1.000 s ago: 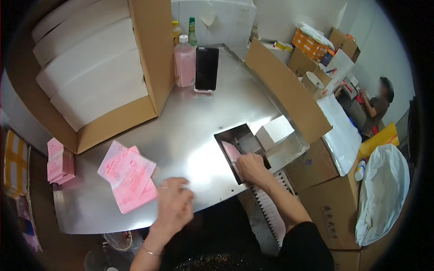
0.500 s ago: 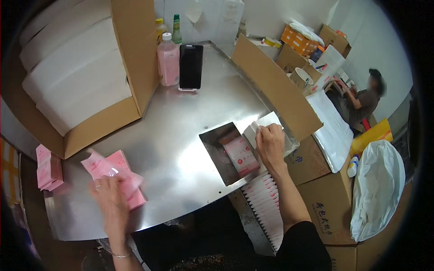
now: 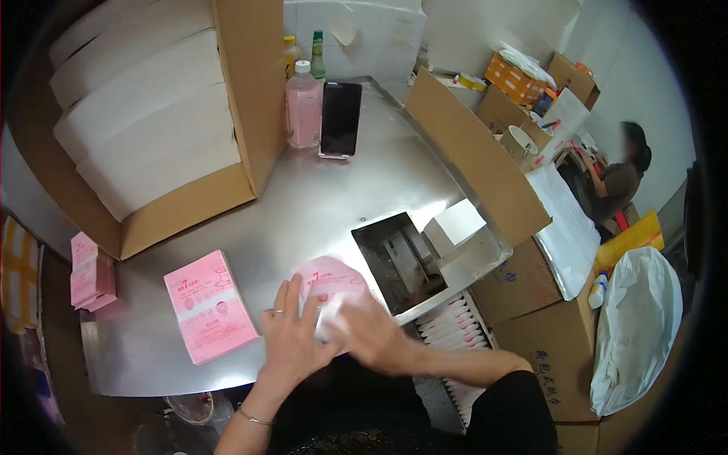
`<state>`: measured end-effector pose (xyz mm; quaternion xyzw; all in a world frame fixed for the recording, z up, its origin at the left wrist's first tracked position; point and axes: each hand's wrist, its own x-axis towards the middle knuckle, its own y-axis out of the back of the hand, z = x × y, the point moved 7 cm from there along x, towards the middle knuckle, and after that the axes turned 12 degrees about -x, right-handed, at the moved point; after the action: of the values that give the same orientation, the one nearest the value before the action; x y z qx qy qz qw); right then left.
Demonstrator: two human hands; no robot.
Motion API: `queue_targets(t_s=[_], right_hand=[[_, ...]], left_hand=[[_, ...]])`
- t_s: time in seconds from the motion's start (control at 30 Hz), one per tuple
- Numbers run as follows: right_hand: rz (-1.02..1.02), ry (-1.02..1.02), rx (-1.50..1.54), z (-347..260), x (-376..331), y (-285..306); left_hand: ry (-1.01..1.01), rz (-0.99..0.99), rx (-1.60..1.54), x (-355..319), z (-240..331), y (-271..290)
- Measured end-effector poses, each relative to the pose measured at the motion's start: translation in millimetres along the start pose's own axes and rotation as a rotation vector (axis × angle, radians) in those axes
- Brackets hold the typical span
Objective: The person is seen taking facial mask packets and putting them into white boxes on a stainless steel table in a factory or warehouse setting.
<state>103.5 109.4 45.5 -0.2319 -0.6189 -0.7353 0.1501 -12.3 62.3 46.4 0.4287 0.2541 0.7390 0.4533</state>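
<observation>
Pink wrapper (image 3: pixel 332 274) at lower middle, by metal table's (image 3: pixel 296 220) front edge. Left hand (image 3: pixel 291 335) grips its left side; right hand (image 3: pixel 373 334) blurred over it, can't tell grip. Open room above, up to one phone (image 3: pixel 340 120). One hole (image 3: pixel 385 254) right. Two pink piles (image 3: pixel 212 318) left. Three bottles (image 3: pixel 303 114) top middle.

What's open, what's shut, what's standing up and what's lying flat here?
Left hand, on the pink wrapper
Right hand, at the wrapper, blurred
Pink wrapper, partly hidden
Stack of pink wrappers, lying flat
Big cardboard box, open
Phone, propped up, screen dark
Pink bottle, standing, capped
Green bottle, standing
Table hole, open
</observation>
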Motion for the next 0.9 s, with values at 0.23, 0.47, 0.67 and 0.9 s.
queue_targets(t_s=[0.23,0.47,0.67,0.9], right_hand=[[-0.095,-0.025,-0.035,20.3,32.1,-18.8],[0.085,-0.600,-0.739,172.5,-25.9,58.9],[0.026,-0.757,-0.431,203.8,-47.0,41.6],[0.198,-0.673,-0.433,189.8,-48.0,56.7]], left_hand=[[0.042,0.093,0.085,13.4,2.8,-5.0],[-0.027,-0.011,0.142,18.3,14.6,-10.6],[-0.123,0.016,0.149,29.3,21.5,-4.8],[-0.045,-0.139,0.046,15.8,22.1,-15.4]])
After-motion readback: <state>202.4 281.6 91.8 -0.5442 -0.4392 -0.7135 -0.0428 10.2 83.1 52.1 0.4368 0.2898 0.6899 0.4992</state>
